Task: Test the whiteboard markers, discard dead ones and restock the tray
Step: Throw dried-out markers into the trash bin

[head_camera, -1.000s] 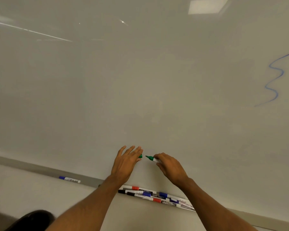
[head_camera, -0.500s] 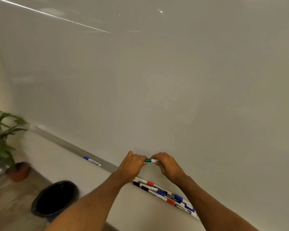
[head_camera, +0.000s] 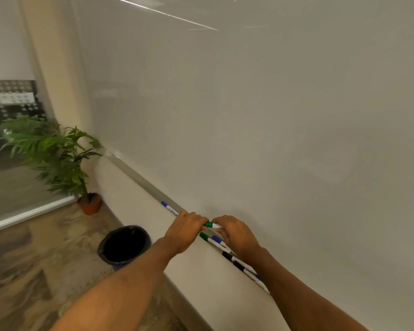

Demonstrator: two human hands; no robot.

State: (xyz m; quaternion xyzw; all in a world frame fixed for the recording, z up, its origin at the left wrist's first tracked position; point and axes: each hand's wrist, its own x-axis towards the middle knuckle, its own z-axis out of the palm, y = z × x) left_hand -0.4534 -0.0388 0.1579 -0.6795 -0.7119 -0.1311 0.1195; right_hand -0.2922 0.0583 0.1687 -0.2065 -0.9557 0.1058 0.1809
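Observation:
Both hands hold one green marker just above the whiteboard tray. My left hand grips its green cap end and my right hand pinches the white barrel. The cap sits on the marker. Below the hands, several markers with green, blue and black caps lie in a row on the tray. A single blue-capped marker lies on the tray to the left of my left hand. The whiteboard fills the upper right.
A black waste bin stands on the wooden floor below the tray, left of my left arm. A potted plant stands in the corner by a glass wall.
The green cap, apart from the marker a second ago, is now pressed on, both hands together. My view has swung left and down, bringing the bin, plant and glass wall into sight.

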